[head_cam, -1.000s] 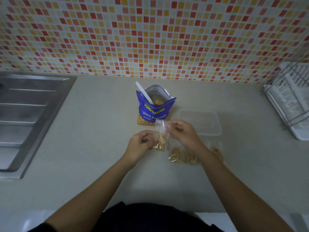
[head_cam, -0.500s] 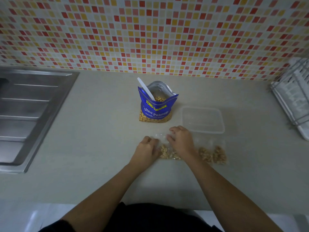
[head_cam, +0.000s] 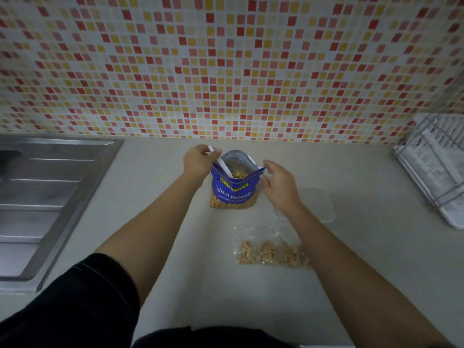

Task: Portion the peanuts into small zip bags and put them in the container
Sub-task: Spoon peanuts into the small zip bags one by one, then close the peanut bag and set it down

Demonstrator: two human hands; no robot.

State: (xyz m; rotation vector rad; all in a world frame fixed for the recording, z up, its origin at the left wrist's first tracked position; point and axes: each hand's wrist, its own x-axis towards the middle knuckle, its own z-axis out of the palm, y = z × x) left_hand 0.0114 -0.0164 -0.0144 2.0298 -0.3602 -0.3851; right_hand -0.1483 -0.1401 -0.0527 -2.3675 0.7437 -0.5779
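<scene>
Fingers point(head_cam: 213, 153) of the left hand point(head_cam: 199, 160) pinch the white spoon point(head_cam: 223, 165) standing in the blue peanut bag point(head_cam: 234, 183) at the far middle of the counter point(head_cam: 155, 177); the right hand point(head_cam: 278, 184), spread and empty, hovers beside the bag's right edge. Filled zip bags point(head_cam: 270, 248) lie nearer, the clear container point(head_cam: 324, 204) just right. Scooping seems underway; next calls for steadying the bag and fetching an empty zip bag, none visible.

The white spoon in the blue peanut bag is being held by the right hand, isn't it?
Not quite. The head view shows the left hand holding the white spoon in the blue peanut bag. The right hand is open beside the bag.
</scene>
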